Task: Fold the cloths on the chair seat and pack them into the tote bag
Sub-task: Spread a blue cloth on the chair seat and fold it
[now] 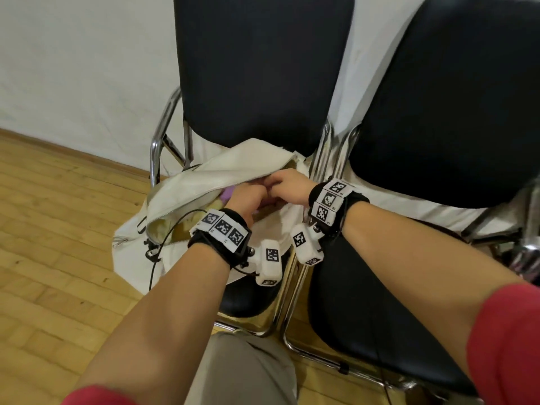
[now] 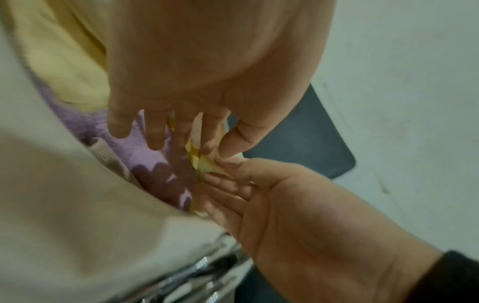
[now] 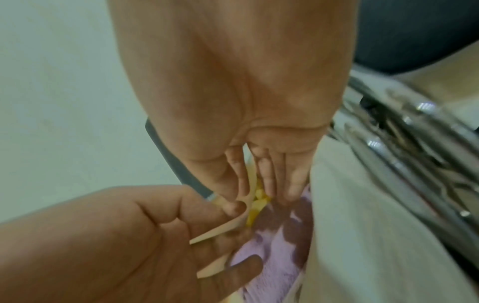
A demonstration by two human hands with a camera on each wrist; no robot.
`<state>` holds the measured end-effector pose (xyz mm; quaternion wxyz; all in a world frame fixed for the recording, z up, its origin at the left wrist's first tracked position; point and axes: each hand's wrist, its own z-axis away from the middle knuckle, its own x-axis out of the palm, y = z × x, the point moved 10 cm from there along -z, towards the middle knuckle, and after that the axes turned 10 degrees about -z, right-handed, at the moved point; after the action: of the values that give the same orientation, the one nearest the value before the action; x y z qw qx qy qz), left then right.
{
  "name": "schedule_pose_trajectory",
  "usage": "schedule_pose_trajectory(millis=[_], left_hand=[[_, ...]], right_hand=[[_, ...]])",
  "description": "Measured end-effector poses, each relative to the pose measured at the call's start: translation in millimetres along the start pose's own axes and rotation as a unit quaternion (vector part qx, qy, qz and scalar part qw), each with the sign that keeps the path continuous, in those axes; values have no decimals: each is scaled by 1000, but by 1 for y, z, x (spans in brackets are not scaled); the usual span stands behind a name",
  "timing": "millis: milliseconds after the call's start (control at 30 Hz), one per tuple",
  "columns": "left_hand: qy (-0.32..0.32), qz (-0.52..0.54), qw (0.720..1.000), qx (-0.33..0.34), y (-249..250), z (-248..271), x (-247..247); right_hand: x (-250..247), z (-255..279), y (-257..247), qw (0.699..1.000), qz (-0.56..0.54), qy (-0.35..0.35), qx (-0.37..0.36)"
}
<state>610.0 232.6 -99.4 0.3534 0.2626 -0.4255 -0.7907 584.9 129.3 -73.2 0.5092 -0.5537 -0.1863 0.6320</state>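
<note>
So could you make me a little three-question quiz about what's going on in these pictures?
1. True or false: the tote bag lies on the seat of the left chair.
2. Which colour is the cloth seen inside the bag under the fingers: A) green, B) purple, C) red?
3. Fill in: the left hand and right hand meet at the bag's ____.

Key: 1 true. 2 B, purple, with a pale yellow cloth beside it. 3 opening; both hands pinch a thin cream-and-yellow piece of fabric there.
</note>
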Motion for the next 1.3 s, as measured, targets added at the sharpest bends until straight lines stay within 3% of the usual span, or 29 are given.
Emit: schedule_pose_trajectory(millis=[100,267,400,633,967,1100,1300], left_hand=[[-14,-41,999,29,11,25,21],[25,-129,987,91,37,72,57],[13,-146,977,156,54,130,118],[-71,-194,951,228,70,232,251],[-157,-282,910,262,20,326,433],[-178,-322,890,268,-2,350,490],[-211,-353,871,267,-25,360,554]], right_hand=[[-25,40,-6,1000,-20,17,-6],[-74,118,17,996,-58,59,28],[-122,205,53,988,-77,120,60],[-199,352,136,965,-127,210,91],[-269,533,273,923,-210,296,129],[-295,593,329,889,-234,364,151],[-315,642,401,862,-241,399,196]])
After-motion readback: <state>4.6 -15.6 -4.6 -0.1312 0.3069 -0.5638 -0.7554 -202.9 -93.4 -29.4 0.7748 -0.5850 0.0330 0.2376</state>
